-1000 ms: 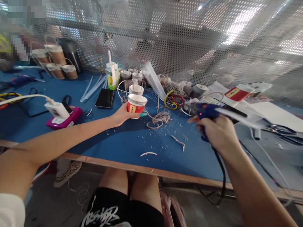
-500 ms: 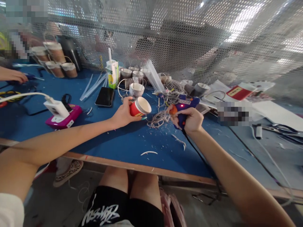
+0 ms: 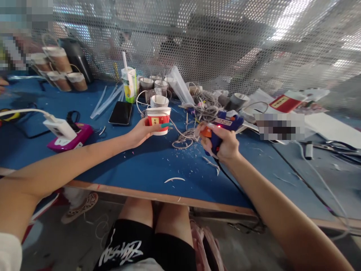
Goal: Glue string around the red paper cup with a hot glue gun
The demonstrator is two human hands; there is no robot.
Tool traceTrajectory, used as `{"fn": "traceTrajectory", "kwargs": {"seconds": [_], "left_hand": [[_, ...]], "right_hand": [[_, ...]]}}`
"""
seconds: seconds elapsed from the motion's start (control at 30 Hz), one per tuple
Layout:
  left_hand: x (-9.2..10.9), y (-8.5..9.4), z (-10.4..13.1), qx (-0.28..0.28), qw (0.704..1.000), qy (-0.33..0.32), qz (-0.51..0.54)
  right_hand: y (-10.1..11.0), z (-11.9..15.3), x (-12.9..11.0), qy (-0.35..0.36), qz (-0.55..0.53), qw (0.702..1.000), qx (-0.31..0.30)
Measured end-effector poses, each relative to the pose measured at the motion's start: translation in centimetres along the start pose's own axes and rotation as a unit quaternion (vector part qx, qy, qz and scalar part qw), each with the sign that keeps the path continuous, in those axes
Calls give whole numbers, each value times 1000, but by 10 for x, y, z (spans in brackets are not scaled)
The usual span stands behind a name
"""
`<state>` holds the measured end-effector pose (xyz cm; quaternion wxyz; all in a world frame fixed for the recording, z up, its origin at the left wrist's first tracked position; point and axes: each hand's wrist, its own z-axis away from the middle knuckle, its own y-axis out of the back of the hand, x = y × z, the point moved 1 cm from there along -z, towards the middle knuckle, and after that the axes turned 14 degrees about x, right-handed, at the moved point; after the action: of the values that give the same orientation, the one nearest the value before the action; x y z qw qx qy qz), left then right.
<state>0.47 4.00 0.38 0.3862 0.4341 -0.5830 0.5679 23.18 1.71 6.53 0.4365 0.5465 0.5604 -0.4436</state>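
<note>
My left hand point(image 3: 142, 131) is closed round a red paper cup point(image 3: 158, 120) with a white rim and a yellow label; it is nearly upright. My right hand point(image 3: 222, 142) grips a blue glue gun point(image 3: 218, 137) with an orange trigger and a lit red light. The gun's front end points toward a tangle of grey cord, and its tip cannot be made out. Loose cord point(image 3: 184, 140) lies between my hands. Just behind the red cup stands a white cup point(image 3: 159, 101), partly hidden by it.
A black phone point(image 3: 120, 113), a drink carton point(image 3: 129, 84) and a purple power strip point(image 3: 70, 137) are on the left. Several grey cups point(image 3: 161, 86) stand at the back. Pliers point(image 3: 342, 147) lie at right. Another person's hand point(image 3: 2, 86) shows at far left.
The red cup has turned from tilted to nearly upright, its label now facing me, and sits slightly further left. The glue gun is still in my right hand. The other person's hand has drawn left.
</note>
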Motion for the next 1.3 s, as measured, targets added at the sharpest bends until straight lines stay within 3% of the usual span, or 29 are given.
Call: {"fn": "traceTrajectory", "kwargs": {"seconds": [0.4,1.3], "left_hand": [[2,-5,7,0,998,54,12],[-1,-4,7,-31,999,37,0]], "right_hand": [[1,2,13,-3,76,997,2],[-2,4,13,-3,91,996,-9]]}}
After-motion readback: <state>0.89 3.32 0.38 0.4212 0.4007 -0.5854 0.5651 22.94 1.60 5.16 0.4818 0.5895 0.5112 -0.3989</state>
